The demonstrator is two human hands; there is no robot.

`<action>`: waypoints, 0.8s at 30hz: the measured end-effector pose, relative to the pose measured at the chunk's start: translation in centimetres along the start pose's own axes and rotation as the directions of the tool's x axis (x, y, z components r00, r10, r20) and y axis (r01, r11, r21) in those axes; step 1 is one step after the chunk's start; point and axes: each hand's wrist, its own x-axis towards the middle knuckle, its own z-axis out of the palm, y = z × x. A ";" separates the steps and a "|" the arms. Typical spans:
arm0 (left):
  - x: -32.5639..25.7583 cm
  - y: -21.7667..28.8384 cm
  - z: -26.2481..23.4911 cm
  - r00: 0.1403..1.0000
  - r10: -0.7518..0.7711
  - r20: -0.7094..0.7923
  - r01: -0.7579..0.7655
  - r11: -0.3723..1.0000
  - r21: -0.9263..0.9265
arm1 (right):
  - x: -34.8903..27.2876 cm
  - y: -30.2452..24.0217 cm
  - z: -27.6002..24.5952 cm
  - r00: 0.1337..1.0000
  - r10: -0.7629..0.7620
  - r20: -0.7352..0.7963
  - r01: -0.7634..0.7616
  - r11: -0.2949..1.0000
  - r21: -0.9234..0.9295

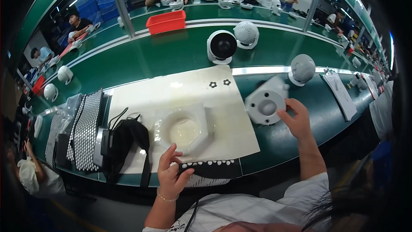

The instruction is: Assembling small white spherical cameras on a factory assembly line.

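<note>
At the right of the mat, my right hand (297, 118) pinches the edge of a white plastic base (268, 103). The base is tilted, with a round hollow and several dark holes facing me; its far end is smeared by motion. My left hand (171, 174) has its fingers apart and appears to hold nothing. It is at the near edge of a white ring-shaped holder (201, 124) wrapped in clear film. Beside its thumb lies a black strip with white round pads (214, 166).
A cream mat (231, 120) covers the bench, with two small black flower-shaped pieces (213, 84) on it. At left lie black straps (128, 141) and sheets of white pads (86, 124). White round fans (303, 69) and a red bin (166, 22) stand beyond; co-workers sit opposite.
</note>
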 end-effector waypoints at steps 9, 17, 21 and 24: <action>0.6 0.8 0.5 0.988 -0.138 0.073 0.141 0.989 -0.042 | -0.9 16.3 -12.8 0.942 -0.175 -0.287 -0.253 0.193 -0.948; 0.5 1.1 0.7 0.956 -0.280 0.093 0.276 0.960 0.051 | 4.8 15.2 -7.4 0.961 -0.263 -0.083 0.096 0.600 -0.794; 1.1 1.7 1.2 0.913 -0.400 0.077 0.394 0.915 0.086 | 11.9 16.3 -1.8 0.964 -0.268 -0.006 0.212 0.777 -0.593; 1.2 1.5 0.9 0.905 -0.407 0.120 0.385 0.906 0.173 | 19.6 17.8 0.9 0.980 -0.192 -0.050 0.139 0.842 -0.521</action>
